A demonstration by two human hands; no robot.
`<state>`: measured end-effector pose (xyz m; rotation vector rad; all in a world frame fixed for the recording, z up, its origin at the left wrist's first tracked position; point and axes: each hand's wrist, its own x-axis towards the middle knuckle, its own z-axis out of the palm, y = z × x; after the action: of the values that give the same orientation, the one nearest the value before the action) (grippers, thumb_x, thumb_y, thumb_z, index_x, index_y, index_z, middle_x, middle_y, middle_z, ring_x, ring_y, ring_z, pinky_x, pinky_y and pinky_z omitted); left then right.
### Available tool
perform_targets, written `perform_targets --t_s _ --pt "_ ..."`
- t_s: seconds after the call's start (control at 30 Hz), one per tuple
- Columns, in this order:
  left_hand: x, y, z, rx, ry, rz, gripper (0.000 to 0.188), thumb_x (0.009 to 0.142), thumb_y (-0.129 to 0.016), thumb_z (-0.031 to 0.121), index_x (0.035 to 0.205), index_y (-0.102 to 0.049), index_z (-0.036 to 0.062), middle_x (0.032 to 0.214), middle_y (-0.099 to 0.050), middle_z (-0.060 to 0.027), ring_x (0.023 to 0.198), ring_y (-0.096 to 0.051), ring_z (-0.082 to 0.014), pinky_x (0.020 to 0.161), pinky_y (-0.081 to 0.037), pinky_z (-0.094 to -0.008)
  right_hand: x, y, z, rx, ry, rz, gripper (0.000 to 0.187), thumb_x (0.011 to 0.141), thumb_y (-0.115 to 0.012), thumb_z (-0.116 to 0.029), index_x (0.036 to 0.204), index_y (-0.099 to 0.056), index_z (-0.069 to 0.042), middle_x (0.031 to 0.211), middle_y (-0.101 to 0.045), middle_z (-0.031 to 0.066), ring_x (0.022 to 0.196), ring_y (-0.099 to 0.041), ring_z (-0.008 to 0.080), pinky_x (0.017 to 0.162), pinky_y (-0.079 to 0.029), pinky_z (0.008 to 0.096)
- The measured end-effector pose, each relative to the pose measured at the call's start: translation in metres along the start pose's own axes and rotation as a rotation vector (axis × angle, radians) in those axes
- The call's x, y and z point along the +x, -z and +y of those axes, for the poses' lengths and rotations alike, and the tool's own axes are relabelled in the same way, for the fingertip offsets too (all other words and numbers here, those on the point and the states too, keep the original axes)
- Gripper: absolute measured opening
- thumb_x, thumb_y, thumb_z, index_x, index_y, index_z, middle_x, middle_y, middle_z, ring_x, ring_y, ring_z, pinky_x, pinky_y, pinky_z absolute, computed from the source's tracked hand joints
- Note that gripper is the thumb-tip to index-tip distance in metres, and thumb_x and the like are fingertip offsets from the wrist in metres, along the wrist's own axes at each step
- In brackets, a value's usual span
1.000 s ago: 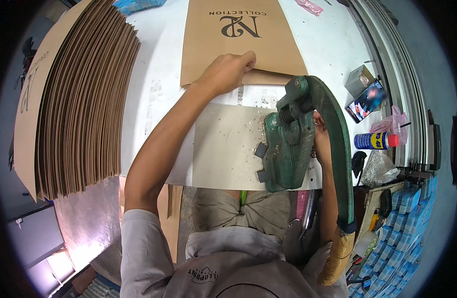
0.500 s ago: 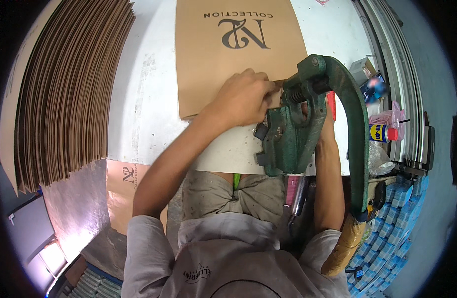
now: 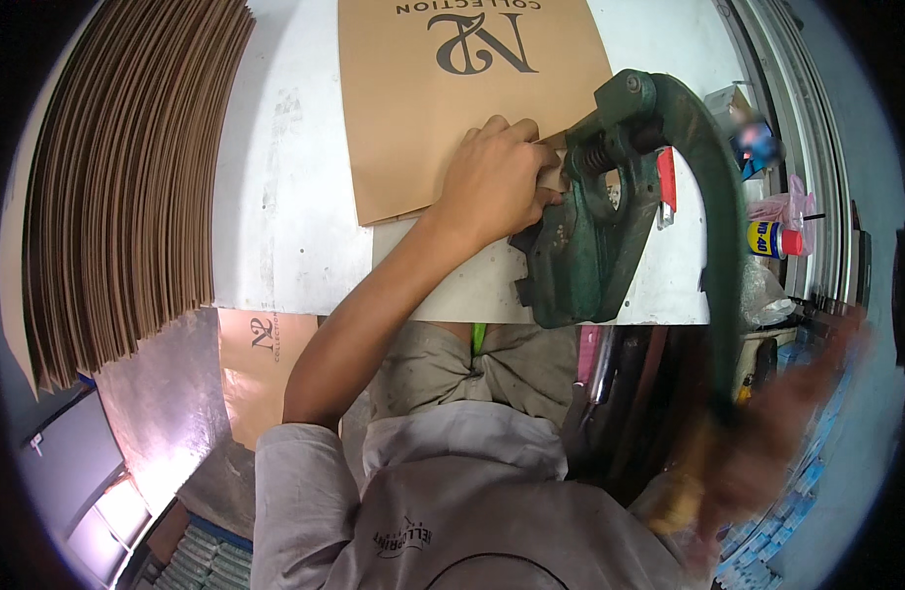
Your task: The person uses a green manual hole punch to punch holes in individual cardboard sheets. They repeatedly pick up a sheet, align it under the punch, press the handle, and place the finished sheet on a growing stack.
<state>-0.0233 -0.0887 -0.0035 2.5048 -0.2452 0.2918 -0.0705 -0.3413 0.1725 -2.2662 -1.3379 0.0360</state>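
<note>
A brown paper bag [image 3: 413,138] with dark lettering lies flat on the white table. My left hand [image 3: 497,182] is closed on its near right edge, with the fingertips at the jaw of a green metal hand press [image 3: 580,256]. Part of the bag's edge is hidden behind the fingers and the press. The press has a long curved lever [image 3: 723,216], which comes down past the table's near edge to a tan-wrapped grip [image 3: 681,497]. My right hand [image 3: 816,379] is a motion blur at the right, beside the lever's lower end; its fingers cannot be made out.
A tall stack of brown paper bags [image 3: 128,187] fills the left of the table [image 3: 285,197]. Right of the press lie a red-handled tool [image 3: 666,182], a blue-and-yellow spray can [image 3: 770,239] and pink plastic [image 3: 787,205]. Blue-wrapped bundles [image 3: 777,536] stand at lower right.
My right hand has come out from behind the press and swung right and down toward the lever's end. The red-handled tool shows more fully. My left hand stays at the bag's edge.
</note>
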Motion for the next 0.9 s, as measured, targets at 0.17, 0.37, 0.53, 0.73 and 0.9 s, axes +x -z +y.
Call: perform_targets --t_s 0.17,0.37,0.53,0.73,0.9 --pt "-0.003 -0.002 0.004 0.003 -0.092 0.059 0.036 0.078 -0.083 0.017 0.112 -0.077 0.0081 0.102 -0.065 -0.0107 0.099 -0.061 -0.0332 0.090 -0.052 -0.0445 -0.010 -0.062 0.010 -0.191 0.132 -0.052 0.054 0.098 -0.059 -0.056 0.132 -0.069 -0.015 0.152 -0.057 0.0168 0.151 -0.042 0.0329 0.114 0.002 0.0830" --pt "0.012 -0.011 -0.019 0.205 -0.125 0.118 0.026 0.093 -0.065 0.018 0.116 -0.079 0.0139 0.117 -0.066 -0.0104 0.114 -0.062 -0.0311 0.099 -0.048 -0.0457 0.018 -0.012 0.042 0.742 0.004 0.469 0.038 0.106 -0.055 -0.030 0.130 -0.063 -0.001 0.132 -0.066 0.0219 0.124 -0.062 0.0338 0.107 -0.043 0.0508" --pt "-0.016 -0.008 -0.033 0.453 -0.155 0.099 0.036 0.097 -0.064 0.022 0.131 -0.073 0.0152 0.152 -0.049 -0.0206 0.143 -0.044 -0.0400 0.119 -0.030 -0.0599 -0.011 -0.074 0.169 0.224 -0.635 0.341 0.024 0.095 -0.075 -0.012 0.114 -0.072 0.003 0.104 -0.072 0.0085 0.085 -0.067 0.0146 0.076 -0.054 0.0295" --pt "-0.057 0.028 -0.052 0.475 0.018 0.007 0.040 0.103 -0.061 0.027 0.141 -0.065 0.0160 0.161 -0.038 -0.0228 0.151 -0.032 -0.0451 0.123 -0.024 -0.0618 0.007 -0.126 0.174 0.079 -0.558 0.264 0.029 0.084 -0.077 -0.012 0.107 -0.070 0.004 0.085 -0.069 0.0143 0.075 -0.068 0.0199 0.070 -0.052 0.0340" --pt "-0.051 0.027 -0.056 0.428 0.023 0.060 0.043 0.098 -0.063 0.015 0.141 -0.064 0.0172 0.153 -0.051 -0.0182 0.142 -0.045 -0.0421 0.122 -0.030 -0.0575 0.020 -0.134 0.174 0.200 -0.458 0.305 0.030 0.087 -0.077 -0.013 0.111 -0.068 0.004 0.096 -0.073 0.0164 0.086 -0.071 0.0219 0.077 -0.054 0.0361"
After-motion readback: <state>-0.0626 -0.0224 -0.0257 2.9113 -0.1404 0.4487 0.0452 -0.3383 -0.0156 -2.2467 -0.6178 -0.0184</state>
